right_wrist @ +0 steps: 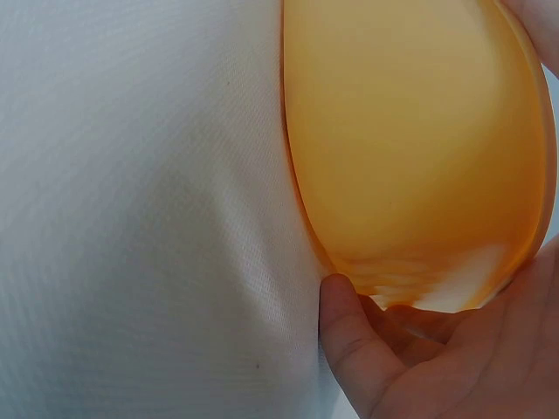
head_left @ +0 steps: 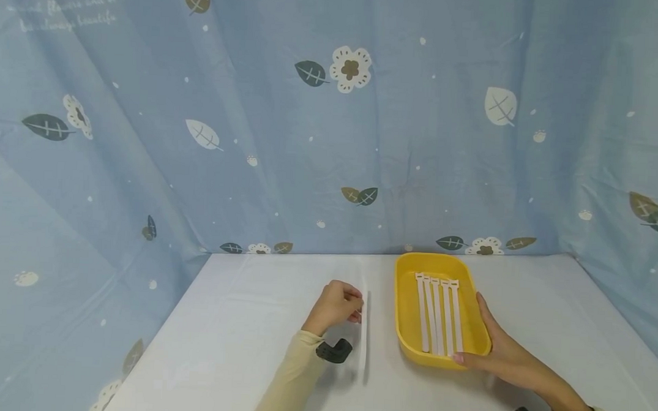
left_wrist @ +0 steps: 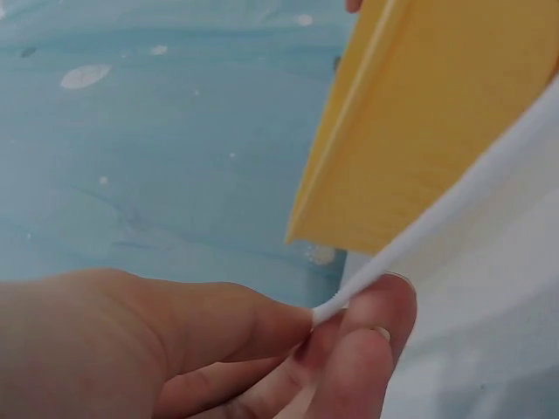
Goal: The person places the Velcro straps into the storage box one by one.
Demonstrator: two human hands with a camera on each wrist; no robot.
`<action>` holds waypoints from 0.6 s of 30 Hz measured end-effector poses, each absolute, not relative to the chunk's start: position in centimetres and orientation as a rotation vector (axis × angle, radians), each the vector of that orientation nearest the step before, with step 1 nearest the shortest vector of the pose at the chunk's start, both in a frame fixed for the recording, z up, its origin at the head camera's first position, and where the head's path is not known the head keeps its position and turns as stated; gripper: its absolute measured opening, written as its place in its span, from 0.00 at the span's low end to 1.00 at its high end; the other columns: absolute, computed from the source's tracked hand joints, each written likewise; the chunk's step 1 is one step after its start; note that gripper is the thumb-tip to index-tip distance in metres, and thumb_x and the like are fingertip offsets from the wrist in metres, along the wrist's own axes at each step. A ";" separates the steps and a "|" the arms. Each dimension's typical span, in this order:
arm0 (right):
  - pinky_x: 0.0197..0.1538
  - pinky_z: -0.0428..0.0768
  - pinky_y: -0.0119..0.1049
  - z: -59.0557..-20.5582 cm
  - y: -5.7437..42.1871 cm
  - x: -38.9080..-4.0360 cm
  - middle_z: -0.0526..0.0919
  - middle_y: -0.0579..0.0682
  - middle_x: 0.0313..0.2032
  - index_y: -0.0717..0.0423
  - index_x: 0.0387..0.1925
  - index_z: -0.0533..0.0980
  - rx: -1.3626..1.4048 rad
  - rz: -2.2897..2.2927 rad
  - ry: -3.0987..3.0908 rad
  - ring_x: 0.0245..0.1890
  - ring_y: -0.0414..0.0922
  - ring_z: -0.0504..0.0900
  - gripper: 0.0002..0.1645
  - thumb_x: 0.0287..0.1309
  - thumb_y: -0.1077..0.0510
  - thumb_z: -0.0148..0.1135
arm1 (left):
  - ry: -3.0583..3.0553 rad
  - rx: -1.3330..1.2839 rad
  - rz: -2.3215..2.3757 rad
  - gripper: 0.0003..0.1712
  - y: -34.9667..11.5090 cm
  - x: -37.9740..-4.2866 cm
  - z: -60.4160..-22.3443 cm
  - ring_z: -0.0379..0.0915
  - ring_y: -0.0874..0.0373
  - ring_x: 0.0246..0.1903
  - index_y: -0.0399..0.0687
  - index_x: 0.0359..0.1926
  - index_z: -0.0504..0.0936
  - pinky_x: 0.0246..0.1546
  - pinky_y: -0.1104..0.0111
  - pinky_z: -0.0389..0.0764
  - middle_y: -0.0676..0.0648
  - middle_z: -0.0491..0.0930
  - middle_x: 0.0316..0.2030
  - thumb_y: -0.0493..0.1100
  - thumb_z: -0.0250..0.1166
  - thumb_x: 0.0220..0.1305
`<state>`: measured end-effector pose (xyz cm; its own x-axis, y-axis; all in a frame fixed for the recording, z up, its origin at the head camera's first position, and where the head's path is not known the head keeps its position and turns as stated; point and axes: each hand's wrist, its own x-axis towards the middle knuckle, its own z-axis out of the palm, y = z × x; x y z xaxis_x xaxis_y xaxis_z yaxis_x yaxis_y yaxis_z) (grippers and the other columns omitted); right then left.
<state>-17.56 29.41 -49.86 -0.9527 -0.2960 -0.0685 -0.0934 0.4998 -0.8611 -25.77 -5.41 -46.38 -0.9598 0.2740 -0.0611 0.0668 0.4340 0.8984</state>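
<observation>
My left hand pinches one white cable strap between thumb and fingertips, left of the yellow tray. In the left wrist view this strap runs from the fingertips up to the right, thin and edge-on. Several more white cable straps, each with a slotted head at the far end, lie side by side inside the tray. My right hand grips the tray's near right corner, thumb at the near rim and fingers along the right side. The right wrist view shows the tray's yellow wall above that hand.
A white cloth covers the table. Behind it and at the sides hangs a blue curtain with leaves and flowers, and the tray stands near its foot. Dark wrist devices sit on both forearms.
</observation>
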 end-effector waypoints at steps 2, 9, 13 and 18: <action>0.64 0.53 0.85 -49.9 29.4 -17.6 0.29 0.75 0.79 0.51 0.79 0.17 -0.338 -1.439 2.538 0.76 0.82 0.40 0.77 0.60 0.52 0.71 | 2.464 0.290 1.567 0.13 -5.4 -25.8 -46.3 0.86 0.57 0.23 0.25 0.48 0.84 0.28 0.67 0.90 0.40 0.87 0.32 0.32 0.63 0.68; 0.65 0.51 0.85 -49.8 29.5 -17.7 0.28 0.74 0.80 0.52 0.79 0.17 -0.342 -1.447 2.535 0.76 0.81 0.38 0.77 0.60 0.52 0.72 | 2.404 0.276 1.643 0.15 -5.4 -25.9 -46.3 0.86 0.59 0.26 0.27 0.51 0.83 0.31 0.67 0.90 0.36 0.86 0.39 0.35 0.64 0.70; 0.65 0.51 0.85 -49.9 29.5 -17.7 0.28 0.74 0.79 0.52 0.79 0.17 -0.328 -1.434 2.535 0.76 0.81 0.38 0.77 0.60 0.51 0.71 | 2.380 0.278 1.690 0.16 -5.3 -25.9 -46.3 0.86 0.60 0.26 0.27 0.52 0.83 0.32 0.67 0.90 0.33 0.86 0.42 0.36 0.64 0.71; 0.65 0.51 0.85 -50.0 29.5 -17.7 0.27 0.73 0.80 0.50 0.79 0.16 -0.338 -1.445 2.522 0.76 0.80 0.37 0.77 0.60 0.51 0.71 | 2.334 0.268 1.782 0.17 -5.0 -25.9 -46.1 0.84 0.62 0.24 0.24 0.53 0.82 0.32 0.68 0.90 0.32 0.86 0.42 0.35 0.65 0.70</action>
